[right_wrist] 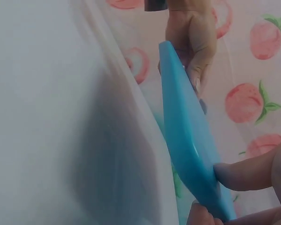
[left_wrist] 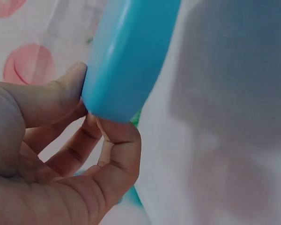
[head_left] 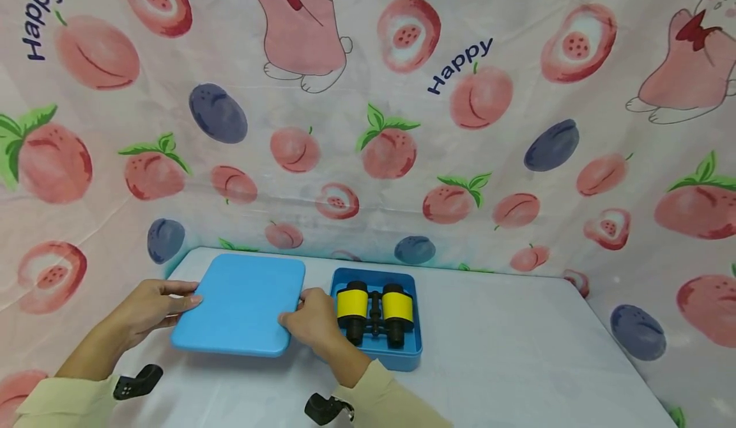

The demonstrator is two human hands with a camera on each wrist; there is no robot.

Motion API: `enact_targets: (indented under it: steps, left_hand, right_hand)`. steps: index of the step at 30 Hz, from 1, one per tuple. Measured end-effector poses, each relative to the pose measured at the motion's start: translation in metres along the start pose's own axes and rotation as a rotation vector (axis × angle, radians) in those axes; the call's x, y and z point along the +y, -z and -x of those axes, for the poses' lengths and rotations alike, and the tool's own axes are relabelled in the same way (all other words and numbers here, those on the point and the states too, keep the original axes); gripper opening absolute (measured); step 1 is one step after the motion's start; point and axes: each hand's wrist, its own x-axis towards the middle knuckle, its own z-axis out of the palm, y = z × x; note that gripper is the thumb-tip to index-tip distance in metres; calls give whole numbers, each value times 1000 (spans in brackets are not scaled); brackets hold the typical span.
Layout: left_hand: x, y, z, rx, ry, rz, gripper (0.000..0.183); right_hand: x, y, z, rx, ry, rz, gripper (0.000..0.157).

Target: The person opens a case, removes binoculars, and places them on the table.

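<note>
A flat blue lid (head_left: 241, 303) with rounded corners is held between both hands, raised off the white table with its shadow below. My left hand (head_left: 151, 306) pinches its left edge, thumb on top and fingers beneath, as the left wrist view shows on the lid's side (left_wrist: 126, 61). At the opposite edge my right hand (head_left: 315, 321) grips it the same way; the right wrist view has the thumb (right_wrist: 248, 174) on the upper face. Just right of that hand stands a blue box (head_left: 382, 361), uncovered, with black and yellow binoculars (head_left: 375, 313) lying inside.
The white table (head_left: 517, 351) stretches to the right of the box. A fruit-print cloth (head_left: 356, 115) hangs behind and along the sides, meeting the table's back edge. A black wrist mount (head_left: 138, 382) sits at the left cuff, another (head_left: 324, 409) at the right.
</note>
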Motion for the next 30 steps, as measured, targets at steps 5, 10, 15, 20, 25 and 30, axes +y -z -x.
enact_targets:
  steps: [5,10,15,20,25,30]
  left_hand:
    - [-11,2,-6,-15,16,3,69]
    - [-22,2,-9,-28,24,-21,69]
    - [-30,-2,-15,-35,28,-18,68]
    - [-35,-5,-19,-23,52,-21,68]
    - [-40,-8,-23,-21,62,-28,66]
    - [-42,-12,-28,-9,74,-20,64]
  right_hand:
    - [-2,-10,-3,10,-8,80,35]
    - [0,-20,-4,10,-45,139,42]
    - [5,-25,-4,14,-84,149,46]
    - [4,-31,-6,-8,-115,158,51]
    - [6,-34,-8,-3,-133,179,49]
    - [12,-37,-8,-20,-142,179,46]
